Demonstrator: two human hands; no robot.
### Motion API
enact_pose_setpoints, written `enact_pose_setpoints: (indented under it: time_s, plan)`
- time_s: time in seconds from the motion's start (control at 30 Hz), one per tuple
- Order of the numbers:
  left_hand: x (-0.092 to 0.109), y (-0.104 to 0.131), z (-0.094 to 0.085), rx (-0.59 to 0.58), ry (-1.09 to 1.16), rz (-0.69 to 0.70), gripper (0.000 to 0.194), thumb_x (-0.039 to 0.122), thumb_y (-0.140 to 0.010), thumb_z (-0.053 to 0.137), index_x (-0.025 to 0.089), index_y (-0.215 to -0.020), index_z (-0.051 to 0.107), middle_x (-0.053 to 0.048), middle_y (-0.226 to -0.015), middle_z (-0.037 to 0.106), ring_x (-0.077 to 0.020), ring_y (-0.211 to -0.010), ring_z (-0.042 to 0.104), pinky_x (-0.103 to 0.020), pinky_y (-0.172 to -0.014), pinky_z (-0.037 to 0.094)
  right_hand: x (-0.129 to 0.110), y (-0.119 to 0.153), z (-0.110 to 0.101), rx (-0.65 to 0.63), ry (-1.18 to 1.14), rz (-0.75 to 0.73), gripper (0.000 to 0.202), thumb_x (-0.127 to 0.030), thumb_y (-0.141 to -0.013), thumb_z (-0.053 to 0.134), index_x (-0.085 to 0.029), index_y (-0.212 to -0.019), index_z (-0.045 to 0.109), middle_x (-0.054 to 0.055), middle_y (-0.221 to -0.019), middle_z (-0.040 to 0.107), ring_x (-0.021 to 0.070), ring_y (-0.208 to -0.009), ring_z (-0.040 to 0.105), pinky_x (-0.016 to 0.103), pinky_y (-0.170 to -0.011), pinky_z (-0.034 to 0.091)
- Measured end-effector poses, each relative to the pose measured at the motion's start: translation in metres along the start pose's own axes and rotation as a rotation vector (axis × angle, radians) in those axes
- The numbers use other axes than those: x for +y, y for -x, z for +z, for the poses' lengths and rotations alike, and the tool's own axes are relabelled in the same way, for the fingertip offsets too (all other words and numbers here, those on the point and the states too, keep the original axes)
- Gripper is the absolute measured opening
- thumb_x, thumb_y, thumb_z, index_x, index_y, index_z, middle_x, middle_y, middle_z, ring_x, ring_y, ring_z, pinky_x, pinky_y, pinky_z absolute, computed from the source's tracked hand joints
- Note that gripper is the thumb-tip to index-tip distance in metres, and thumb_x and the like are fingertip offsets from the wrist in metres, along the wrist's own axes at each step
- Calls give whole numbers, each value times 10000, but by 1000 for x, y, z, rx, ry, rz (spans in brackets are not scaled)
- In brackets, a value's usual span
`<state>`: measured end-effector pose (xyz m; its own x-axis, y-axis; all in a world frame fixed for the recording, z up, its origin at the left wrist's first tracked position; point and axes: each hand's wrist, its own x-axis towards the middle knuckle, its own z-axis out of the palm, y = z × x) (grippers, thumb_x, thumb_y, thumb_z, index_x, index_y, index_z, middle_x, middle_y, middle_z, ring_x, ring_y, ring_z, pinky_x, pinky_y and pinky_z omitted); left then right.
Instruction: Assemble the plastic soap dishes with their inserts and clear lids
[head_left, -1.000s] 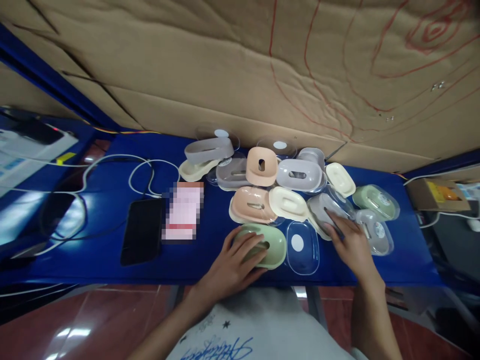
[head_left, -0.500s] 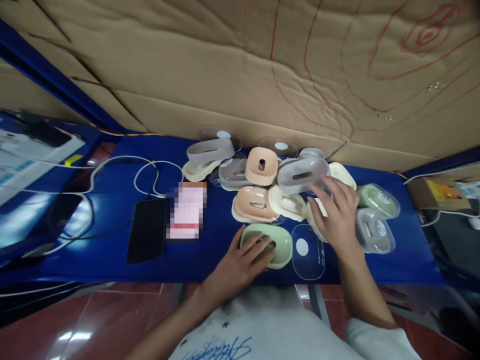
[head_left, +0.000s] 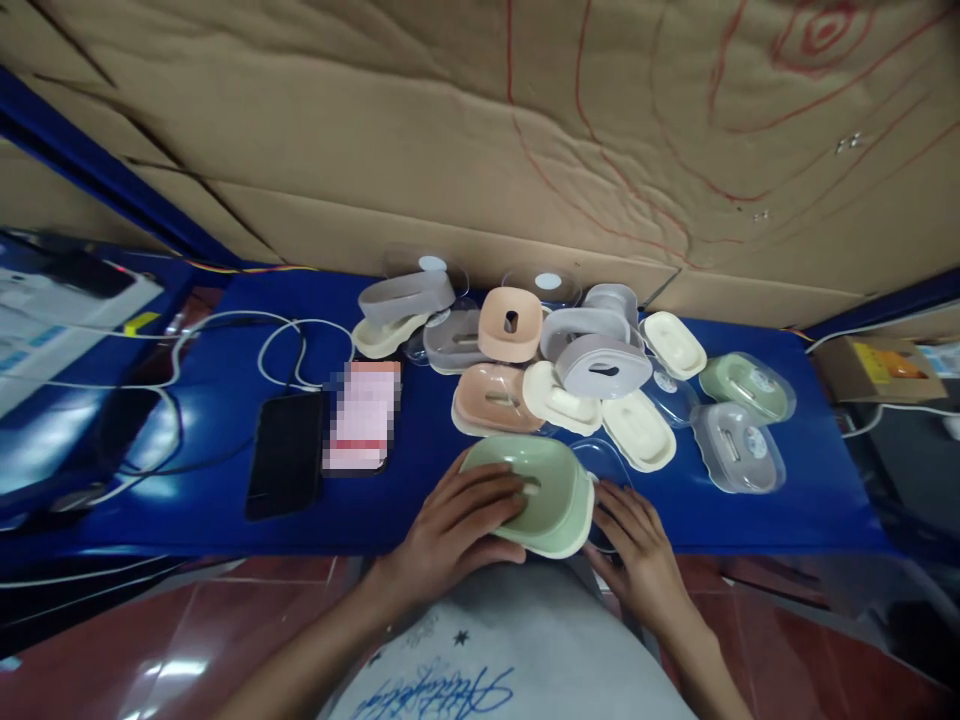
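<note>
A pale green soap dish (head_left: 551, 465) with a slot in its floor is seated on a cream base (head_left: 574, 543), tilted near the table's front edge. My left hand (head_left: 461, 515) is closed on its left side, fingers inside and thumb below the rim. Beside the dish's right edge, my right hand (head_left: 637, 540) reaches over a clear lid (head_left: 609, 458), fingers extended and thumb apart. Its fingertips are close to the cream base; whether they touch it, I cannot tell. Dish and hand hide much of the lid.
Behind are a grey dish (head_left: 604, 368), a peach dish (head_left: 510, 325) and cream bases (head_left: 639, 430). Lidded green (head_left: 746, 387) and grey (head_left: 739, 450) dishes stand right. A black phone (head_left: 285, 455), a blurred pink item (head_left: 364, 415) and white cables (head_left: 259, 315) lie left. Cardboard (head_left: 337, 130) rises behind.
My right hand has left the grey dish at the back and come down beside the green one. My left hand now has the green dish raised and tilted, with its cream base showing.
</note>
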<state>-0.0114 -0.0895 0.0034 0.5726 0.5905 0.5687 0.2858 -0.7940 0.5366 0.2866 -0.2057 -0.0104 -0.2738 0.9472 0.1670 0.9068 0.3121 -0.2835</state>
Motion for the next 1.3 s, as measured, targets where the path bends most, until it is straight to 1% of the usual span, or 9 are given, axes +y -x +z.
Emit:
enact_pose_setpoints:
  time_s: [0.13, 0.33, 0.47, 0.6, 0.77, 0.93, 1.1, 1.23, 1.3]
  plan:
    - [-16, -51, -29, 60, -186, 57, 382, 421, -1015, 745, 281, -1356, 646, -57, -1279, 783, -263, -1302, 700, -531, -1210, 493, 6, -14, -19, 124, -76, -160, 497, -215, -973, 729, -326, -1451, 652, 44, -1365, 762, 282, -1266, 717, 568, -1154, 536]
    - [-95, -136, -41, 55, -305, -142, 333, 429, -1041, 684, 185, -1265, 719, -138, -1263, 739, -312, -1244, 676, -513, -1129, 513, 46, -91, -50, 222, 93, -294, 434, -271, -995, 739, -308, -1422, 672, 65, -1467, 708, 282, -1347, 650, 561, -1234, 422]
    - [-122, -148, -36, -109, -356, -231, 302, 343, -1062, 624, 209, -1325, 689, -161, -1502, 625, -343, -1444, 555, -655, -1263, 327, 73, -162, -61, 191, 231, -243, 333, -335, -1063, 643, -358, -1388, 712, 40, -1593, 607, 312, -1489, 521, 605, -1294, 267]
    - [-107, -127, -38, -80, -419, -252, 402, 306, -1076, 579, 239, -1472, 596, -172, -1656, 481, -378, -1571, 416, -728, -1298, 188, 84, -188, -69, 244, 274, -115, 431, -369, -1094, 563, -298, -1514, 628, 117, -1723, 424, 357, -1565, 411, 589, -1272, 288]
    - [-55, -79, -23, 43, -401, -72, 394, 203, -1040, 624, 260, -1430, 603, -137, -1524, 603, -313, -1470, 539, -614, -1300, 316, 88, -129, -62, 331, 152, 20, 395, -316, -1084, 567, -271, -1472, 628, 125, -1490, 650, 321, -1373, 607, 506, -1146, 466]
    - [-2, -49, 23, -70, -208, 61, 332, 115, -1013, 637, 228, -1324, 658, -98, -1374, 700, -237, -1318, 640, -503, -1263, 406, 87, -44, -36, 447, 195, 246, 374, -348, -1056, 610, -229, -1403, 676, 161, -1389, 694, 356, -1310, 649, 567, -1122, 483]
    - [10, -50, 55, -161, -97, 149, 270, 153, -1033, 635, 214, -1291, 686, -99, -1384, 707, -244, -1289, 649, -484, -1190, 486, 108, 1, -25, 544, 399, 720, 771, -643, -972, 669, -193, -1587, 556, 264, -1693, 409, 544, -1555, 371, 822, -1136, 336]
    - [10, -55, 52, -184, -38, 229, 262, 122, -1031, 635, 192, -1277, 687, -108, -1380, 715, -253, -1266, 666, -497, -1150, 530, 132, 14, -29, 563, 278, 771, 881, -744, -928, 664, -125, -1552, 599, 287, -1621, 497, 500, -1495, 479, 740, -1157, 412]
    - [16, -57, 46, -178, 83, 167, 265, 130, -1031, 644, 199, -1285, 679, -109, -1376, 710, -246, -1252, 677, -470, -1115, 568, 131, 18, -31, 637, 178, 779, 846, -723, -921, 692, -128, -1520, 638, 260, -1587, 552, 465, -1471, 527, 674, -1185, 436]
